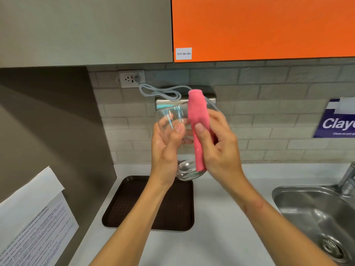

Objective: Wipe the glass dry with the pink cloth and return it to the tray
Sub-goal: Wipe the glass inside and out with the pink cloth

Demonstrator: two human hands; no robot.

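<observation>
One head-worn camera looks forward and down, close over the counter.

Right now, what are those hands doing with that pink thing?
A person is drying a clear drinking glass. The left hand holds the glass up in the air, tipped so its mouth faces away toward the grey tiled wall. The right hand presses a rolled pink cloth against the glass's side. Below them, a dark brown plastic tray sits on the white counter, with a steel sink to the right. The glass has not gone back on the tray yet.
</observation>
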